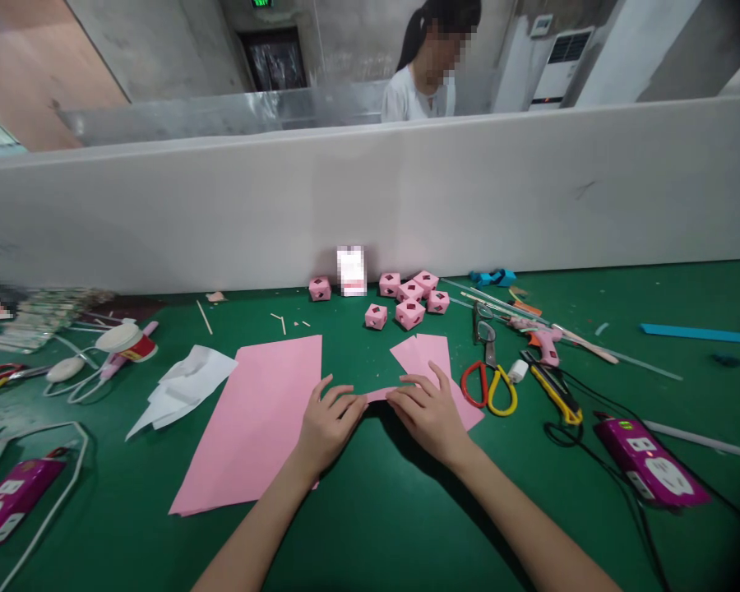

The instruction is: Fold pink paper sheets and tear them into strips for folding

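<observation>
A narrow folded strip of pink paper (379, 395) stretches between my two hands, just above the green tabletop. One end is pinched by my left hand (330, 419), the other by my right hand (428, 411); the fingertips cover both ends. Beside my left hand lies a stack of large pink sheets (259, 411). Smaller pink paper pieces (428, 353) lie partly behind my right hand. Beyond the hands, several pink paper cubes (410, 312) with dark diamond-shaped openings stand near the partition, one of them (320, 289) apart on the left.
Red-and-yellow-handled scissors (490, 382), a yellow utility knife (555, 390), a pink glue gun (539, 335) and a purple power strip (650, 464) with black cords lie rightward. Crumpled white paper (188, 386) and another purple power strip (16, 501) lie leftward. A white partition (222, 214) closes the back; a person sits beyond.
</observation>
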Action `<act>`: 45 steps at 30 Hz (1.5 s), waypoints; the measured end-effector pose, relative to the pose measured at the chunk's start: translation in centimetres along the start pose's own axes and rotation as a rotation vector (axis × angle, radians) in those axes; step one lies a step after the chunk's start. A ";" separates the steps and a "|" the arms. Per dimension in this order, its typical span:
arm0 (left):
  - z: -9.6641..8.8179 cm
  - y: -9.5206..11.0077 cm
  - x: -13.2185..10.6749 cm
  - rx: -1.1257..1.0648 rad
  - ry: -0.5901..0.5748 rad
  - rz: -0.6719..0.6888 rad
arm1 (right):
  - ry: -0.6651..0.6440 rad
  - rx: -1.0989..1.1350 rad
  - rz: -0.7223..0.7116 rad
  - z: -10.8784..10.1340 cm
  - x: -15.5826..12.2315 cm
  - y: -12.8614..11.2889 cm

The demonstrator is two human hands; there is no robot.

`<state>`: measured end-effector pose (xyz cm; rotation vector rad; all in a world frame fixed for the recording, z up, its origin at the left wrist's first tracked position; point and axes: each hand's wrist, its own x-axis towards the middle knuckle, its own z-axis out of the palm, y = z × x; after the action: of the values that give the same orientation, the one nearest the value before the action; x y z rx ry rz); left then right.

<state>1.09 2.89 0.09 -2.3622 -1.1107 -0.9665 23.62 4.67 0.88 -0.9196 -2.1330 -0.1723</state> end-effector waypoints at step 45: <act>-1.8 -2.9 0.1 -0.017 0.084 -0.225 | 0.112 -0.157 0.206 -1.6 0.1 4.7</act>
<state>-1.89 3.80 1.50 -2.2206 -1.3618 -1.1431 27.69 7.45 1.25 -1.1867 -1.9285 -0.2828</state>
